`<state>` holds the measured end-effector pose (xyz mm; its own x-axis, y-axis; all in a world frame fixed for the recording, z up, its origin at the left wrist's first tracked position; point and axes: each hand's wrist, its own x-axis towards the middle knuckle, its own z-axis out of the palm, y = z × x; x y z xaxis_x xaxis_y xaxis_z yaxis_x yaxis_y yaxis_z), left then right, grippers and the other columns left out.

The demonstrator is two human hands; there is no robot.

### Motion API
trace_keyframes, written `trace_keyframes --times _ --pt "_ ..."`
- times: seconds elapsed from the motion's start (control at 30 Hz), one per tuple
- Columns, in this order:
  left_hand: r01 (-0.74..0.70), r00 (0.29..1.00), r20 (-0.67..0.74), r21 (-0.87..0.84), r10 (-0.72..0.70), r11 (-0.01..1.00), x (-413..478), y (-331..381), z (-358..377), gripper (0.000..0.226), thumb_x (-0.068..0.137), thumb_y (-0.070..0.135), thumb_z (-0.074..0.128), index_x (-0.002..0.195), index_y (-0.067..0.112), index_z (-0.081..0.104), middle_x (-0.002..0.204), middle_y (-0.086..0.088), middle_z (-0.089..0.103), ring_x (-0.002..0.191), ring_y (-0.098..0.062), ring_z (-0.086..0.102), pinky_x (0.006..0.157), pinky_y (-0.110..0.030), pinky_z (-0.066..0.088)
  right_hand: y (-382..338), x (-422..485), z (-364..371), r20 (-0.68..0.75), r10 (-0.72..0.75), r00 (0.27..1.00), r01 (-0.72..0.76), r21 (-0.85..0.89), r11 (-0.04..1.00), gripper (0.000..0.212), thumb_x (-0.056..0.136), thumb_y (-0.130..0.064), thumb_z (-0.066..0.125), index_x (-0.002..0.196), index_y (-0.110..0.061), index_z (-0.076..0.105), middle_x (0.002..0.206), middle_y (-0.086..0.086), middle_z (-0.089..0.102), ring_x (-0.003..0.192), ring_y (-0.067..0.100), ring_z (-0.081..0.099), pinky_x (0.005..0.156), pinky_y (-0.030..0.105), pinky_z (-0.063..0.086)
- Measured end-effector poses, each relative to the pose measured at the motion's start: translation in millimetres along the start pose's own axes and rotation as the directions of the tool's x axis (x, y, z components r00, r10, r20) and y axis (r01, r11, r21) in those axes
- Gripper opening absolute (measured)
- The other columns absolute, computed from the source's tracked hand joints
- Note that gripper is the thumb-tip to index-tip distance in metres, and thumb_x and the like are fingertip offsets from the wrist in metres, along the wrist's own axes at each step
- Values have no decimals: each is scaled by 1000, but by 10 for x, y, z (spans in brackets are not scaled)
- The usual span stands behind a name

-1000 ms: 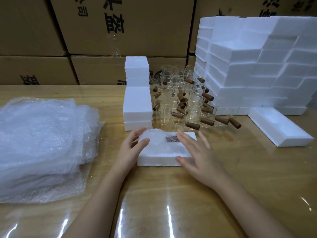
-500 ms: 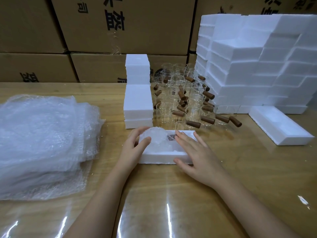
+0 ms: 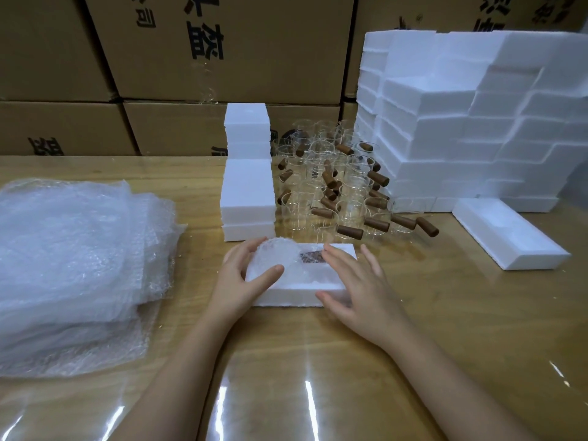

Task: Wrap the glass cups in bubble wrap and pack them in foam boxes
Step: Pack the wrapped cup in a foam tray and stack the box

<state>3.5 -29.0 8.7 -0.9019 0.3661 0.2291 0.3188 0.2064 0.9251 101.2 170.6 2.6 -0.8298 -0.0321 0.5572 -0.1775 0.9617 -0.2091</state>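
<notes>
A white foam box half (image 3: 296,292) lies on the table in front of me. A bubble-wrapped cup (image 3: 280,254) sits in its left part, with a brown handle showing through the wrap in the middle. My left hand (image 3: 237,281) holds the wrapped cup at the box's left end, thumb on top and fingers curled round its far side. With fingers straight and spread, my right hand (image 3: 356,288) rests on the right part of the box. Several bare glass cups (image 3: 331,192) with brown wooden handles stand behind.
A thick pile of bubble wrap sheets (image 3: 73,249) lies at the left. Closed foam boxes (image 3: 248,186) are stacked behind the box. A tall wall of foam boxes (image 3: 461,122) fills the right, with one open foam half (image 3: 509,237) before it. Cardboard cartons (image 3: 222,43) line the back.
Almost nothing. Both hands stay on the foam box and the wrapped cup; my right fingers have crept slightly left over the box.
</notes>
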Motion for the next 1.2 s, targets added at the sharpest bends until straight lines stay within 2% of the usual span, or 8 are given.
trace_keyframes --times 0.13,0.23,0.37,0.57,0.67,0.87,1.03,1.2 --pt "24 999 28 -25 -23 999 12 -3 5 49 67 48 69 115 45 57 126 10 56 123 -8 48 104 -31 40 19 -12 2 77 30 997 -39 107 993 58 90 -44 57 141 -21 42 149 -12 33 133 -18 -7 117 27 6" --pt "30 999 46 -33 -28 999 8 -12 -6 54 70 48 67 122 39 57 127 9 55 124 -9 48 105 -32 39 48 -17 23 122 42 992 -56 114 992 57 92 -47 53 143 -26 38 152 -14 28 140 1 19 120 33 6" --pt "38 997 66 -33 -36 999 21 -13 -18 56 72 47 66 126 37 56 129 13 57 123 -5 49 107 -31 37 58 7 21 93 56 994 -65 99 993 59 91 -44 57 142 -21 39 149 -9 37 136 4 33 119 41 10" --pt "52 996 79 -47 -48 998 25 -13 -21 55 71 50 66 124 39 56 125 18 59 119 -5 52 106 -38 41 89 18 26 136 61 989 -83 163 983 62 91 -44 57 145 -24 35 147 -21 24 129 -18 12 115 22 13" --pt "56 996 73 -30 -54 998 20 -10 -19 55 73 48 65 127 39 54 129 15 57 122 -9 50 107 -41 40 100 27 36 144 55 988 -77 152 985 62 92 -42 56 146 -22 33 147 -21 21 131 -17 9 114 16 8" --pt "58 996 65 -1 -57 998 31 -39 -5 55 74 51 64 126 43 53 130 15 54 124 -7 47 108 -38 39 123 38 41 152 40 988 -60 131 990 61 92 -40 55 146 -18 34 147 -17 21 136 -7 14 116 23 9" --pt "33 999 40 47 -35 998 44 -76 14 59 68 63 58 123 42 52 124 21 56 124 -6 46 107 -40 39 139 33 40 168 46 985 -69 135 989 63 92 -44 54 147 -23 31 147 -22 18 133 -16 7 115 15 2" --pt "33 998 52 38 -34 999 51 -89 -4 56 68 64 58 121 46 53 122 25 57 123 -7 48 104 -41 41 161 16 -104 94 46 995 -63 187 980 55 93 -41 54 143 -25 39 151 -18 27 136 -9 19 110 15 15"
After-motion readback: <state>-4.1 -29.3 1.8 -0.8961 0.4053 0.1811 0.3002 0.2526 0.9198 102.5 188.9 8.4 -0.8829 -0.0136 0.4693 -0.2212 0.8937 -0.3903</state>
